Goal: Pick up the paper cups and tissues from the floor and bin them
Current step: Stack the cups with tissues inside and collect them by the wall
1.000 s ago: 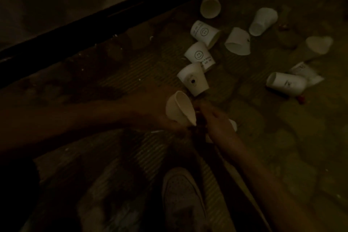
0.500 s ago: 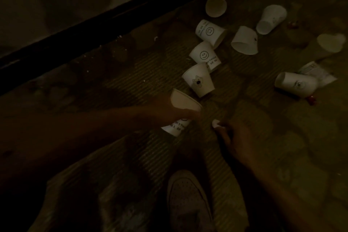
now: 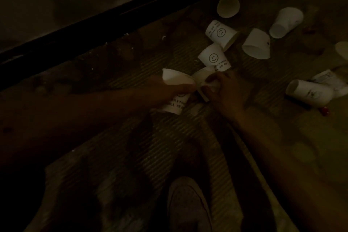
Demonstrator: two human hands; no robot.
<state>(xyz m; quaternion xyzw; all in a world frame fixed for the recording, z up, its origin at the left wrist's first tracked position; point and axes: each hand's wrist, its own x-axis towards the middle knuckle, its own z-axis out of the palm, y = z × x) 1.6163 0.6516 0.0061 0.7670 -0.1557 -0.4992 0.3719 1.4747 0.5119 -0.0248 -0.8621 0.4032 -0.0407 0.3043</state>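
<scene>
Reaching forward since the earlier frame, the right hand (image 3: pixel 227 90) now clamps a paper cup (image 3: pixel 202 75) just this side of the smiley cup (image 3: pixel 212 56); the left hand (image 3: pixel 165 90) grips a printed cup (image 3: pixel 176 104) beside it. Light and thin-walled, such cups likely crush easily, so hold them near the stiffer rim.

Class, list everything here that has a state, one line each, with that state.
Left hand, grips the lettered cup, tilted.
Right hand, grips a second cup.
Near smiley cup, lying on the floor.
Far smiley cup, on its side.
Flattened cup, squashed, on the floor.
Lone cup, on its side, mouth leftward.
</scene>
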